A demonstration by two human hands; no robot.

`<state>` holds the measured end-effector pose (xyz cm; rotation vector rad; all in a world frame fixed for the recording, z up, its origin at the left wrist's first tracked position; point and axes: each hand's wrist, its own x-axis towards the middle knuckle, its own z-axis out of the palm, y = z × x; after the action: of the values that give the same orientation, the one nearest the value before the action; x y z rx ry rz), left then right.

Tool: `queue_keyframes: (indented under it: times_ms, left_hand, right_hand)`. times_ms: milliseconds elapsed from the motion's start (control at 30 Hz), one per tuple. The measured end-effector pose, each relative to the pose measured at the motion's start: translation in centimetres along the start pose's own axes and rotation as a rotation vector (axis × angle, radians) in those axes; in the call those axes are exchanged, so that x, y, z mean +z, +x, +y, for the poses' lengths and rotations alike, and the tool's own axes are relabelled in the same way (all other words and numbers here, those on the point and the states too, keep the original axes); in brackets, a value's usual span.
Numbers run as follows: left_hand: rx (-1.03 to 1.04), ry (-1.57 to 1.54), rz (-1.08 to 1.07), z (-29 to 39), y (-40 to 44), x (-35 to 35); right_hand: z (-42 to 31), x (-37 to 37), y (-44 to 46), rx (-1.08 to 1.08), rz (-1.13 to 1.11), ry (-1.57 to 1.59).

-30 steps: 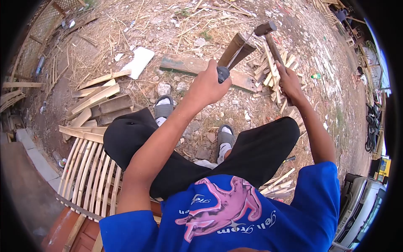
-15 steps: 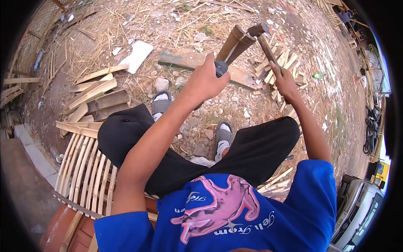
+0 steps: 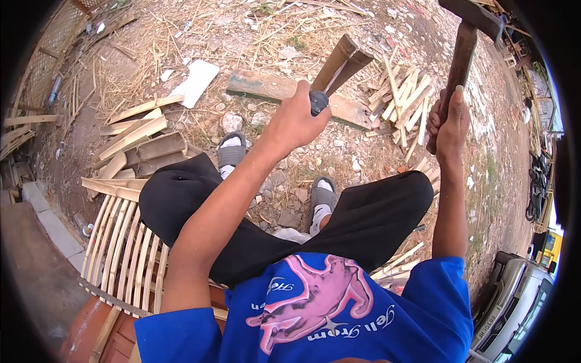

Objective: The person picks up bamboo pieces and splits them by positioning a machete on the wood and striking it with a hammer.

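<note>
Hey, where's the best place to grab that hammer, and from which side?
I'd take the hammer low on its wooden handle, coming from the wearer's side: the handle angles up and away, its crosswise head at the far end. The right hand wraps it there.

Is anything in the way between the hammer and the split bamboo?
Nothing that shows. The right hand holds the hammer up, apart from the split bamboo in front of the left hand, and only air seems to lie between. The pile of sticks looks to be on the ground.

Single head-worn view, facing forward and down, close above shirt [image 3: 375,330]
</note>
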<state>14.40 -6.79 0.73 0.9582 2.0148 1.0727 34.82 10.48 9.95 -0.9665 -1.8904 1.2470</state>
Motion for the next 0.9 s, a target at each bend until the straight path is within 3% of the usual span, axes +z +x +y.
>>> queue_keyframes:
  times_ms: [67, 133, 200, 333, 467, 633, 733, 800, 833, 900]
  left_hand:
    - [-0.005, 0.003, 0.010, 0.2, 0.1, 0.0]
    - [0.001, -0.001, 0.025, 0.0, -0.1, 0.0]
    - [0.039, -0.004, 0.034, -0.5, -0.1, 0.3]
    - [0.039, 0.052, 0.025, -2.4, -0.2, 1.8]
    - [0.023, 0.045, 0.035, -2.4, 0.2, 1.7]
    - [0.025, 0.048, 0.036, -2.8, 1.0, 1.6]
    - [0.014, 0.033, 0.019, -2.3, 1.0, 1.5]
    - [0.000, 0.036, 0.015, -2.4, 1.0, 1.7]
    - [-0.002, 0.039, 0.015, -2.4, 1.0, 1.8]
    - [-0.029, 0.044, 0.027, -2.7, 0.8, 1.9]
  right_hand:
    - [1.7, 1.5, -0.5, -0.171, -0.006, 0.168]
    - [7.1, 1.7, -1.8, -0.119, -0.200, 0.053]
    - [7.8, 3.6, -3.8, 0.016, -0.328, -0.595]
    - [9.9, 5.1, -5.2, 0.134, -0.388, -0.622]
    - [9.6, 4.8, -4.9, 0.214, -0.329, -0.505]
    - [1.7, 2.9, -3.1, -0.010, -0.151, -0.044]
    - [3.2, 2.8, -2.9, -0.115, -0.085, 0.191]
    - [9.4, 2.3, -3.2, -0.137, -0.172, -0.080]
    - [8.6, 3.1, -4.1, -0.054, -0.194, -0.465]
    - [11.0, 3.0, -4.9, 0.092, -0.278, -0.634]
